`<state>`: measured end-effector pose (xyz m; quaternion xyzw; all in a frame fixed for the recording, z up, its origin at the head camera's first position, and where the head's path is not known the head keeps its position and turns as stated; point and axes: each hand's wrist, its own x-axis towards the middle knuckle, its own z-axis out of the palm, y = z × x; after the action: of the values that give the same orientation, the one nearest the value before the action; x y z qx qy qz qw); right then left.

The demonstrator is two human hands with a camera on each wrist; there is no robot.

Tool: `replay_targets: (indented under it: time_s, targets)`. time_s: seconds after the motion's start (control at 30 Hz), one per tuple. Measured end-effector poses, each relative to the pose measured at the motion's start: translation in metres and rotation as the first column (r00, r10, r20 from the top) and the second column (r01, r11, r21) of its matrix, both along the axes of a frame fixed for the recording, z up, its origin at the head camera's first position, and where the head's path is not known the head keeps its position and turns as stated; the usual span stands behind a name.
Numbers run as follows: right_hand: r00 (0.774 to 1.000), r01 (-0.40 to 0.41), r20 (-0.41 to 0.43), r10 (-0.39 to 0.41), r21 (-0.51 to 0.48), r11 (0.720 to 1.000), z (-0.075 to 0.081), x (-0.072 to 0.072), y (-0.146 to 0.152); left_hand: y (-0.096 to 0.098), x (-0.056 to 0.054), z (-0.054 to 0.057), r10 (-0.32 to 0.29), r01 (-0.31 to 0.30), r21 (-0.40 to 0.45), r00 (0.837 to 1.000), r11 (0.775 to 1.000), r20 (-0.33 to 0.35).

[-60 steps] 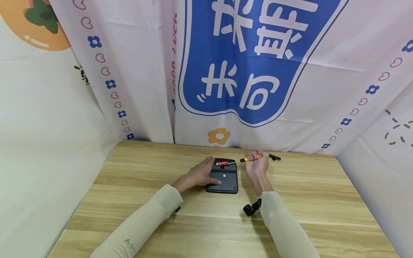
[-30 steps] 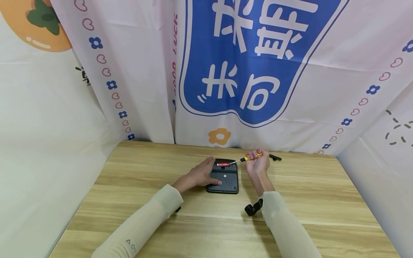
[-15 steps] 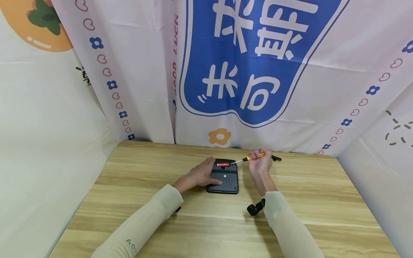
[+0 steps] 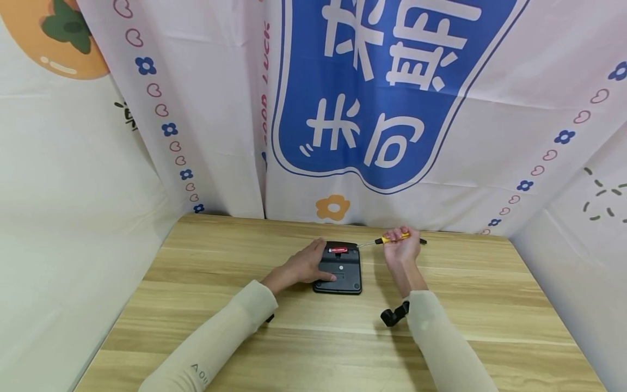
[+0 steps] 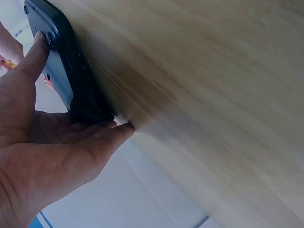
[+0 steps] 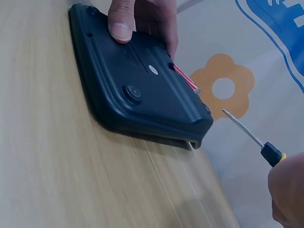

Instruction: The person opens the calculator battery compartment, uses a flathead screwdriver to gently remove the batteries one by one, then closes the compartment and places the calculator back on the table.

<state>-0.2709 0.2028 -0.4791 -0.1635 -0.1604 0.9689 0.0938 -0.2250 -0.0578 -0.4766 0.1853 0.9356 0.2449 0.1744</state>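
A flat, round-cornered black plastic device (image 4: pixel 345 277) lies on the pale striped wooden table (image 4: pixel 313 354), close to its far edge, with only a narrow strip of wood between it and the white printed cloth (image 4: pixel 225 163) behind. The left hand (image 4: pixel 305 265) clamps the device along its left side, thumb laid on the upper face and fingers set against the far end. A slim red cylinder with a pale end (image 4: pixel 338 250) sits crosswise in the recess near the far edge, projecting a little above the surface in the right wrist view.

The right hand (image 4: pixel 403 253) has its fingers curled tightly round a screwdriver with a yellow-and-black handle and thin metal shaft (image 4: pixel 380 241). The tip points at the device's far right corner, near it but apart. Wood shows between this hand and the device's right edge, and a much wider stretch runs from the near edge toward the person. Just past the right hand, a small black bar-shaped piece (image 4: pixel 424 241) is mostly hidden, close to the table's far edge
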Motion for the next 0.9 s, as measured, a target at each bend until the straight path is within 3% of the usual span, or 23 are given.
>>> replay_targets:
  time_s: [0.67, 0.9]
  targets:
    - [0.998, 0.036, 0.057, -0.033, -0.052, 0.998, 0.003, 0.001, 0.031, 0.001, 0.0, -0.001, 0.006, -0.006, 0.002, 1.0, 1.0, -0.002]
    - [0.999, 0.042, 0.038, -0.039, -0.084, 0.996, 0.008, -0.001, 0.041, 0.0, 0.002, 0.002, 0.008, -0.008, -0.002, 1.0, 1.0, -0.002]
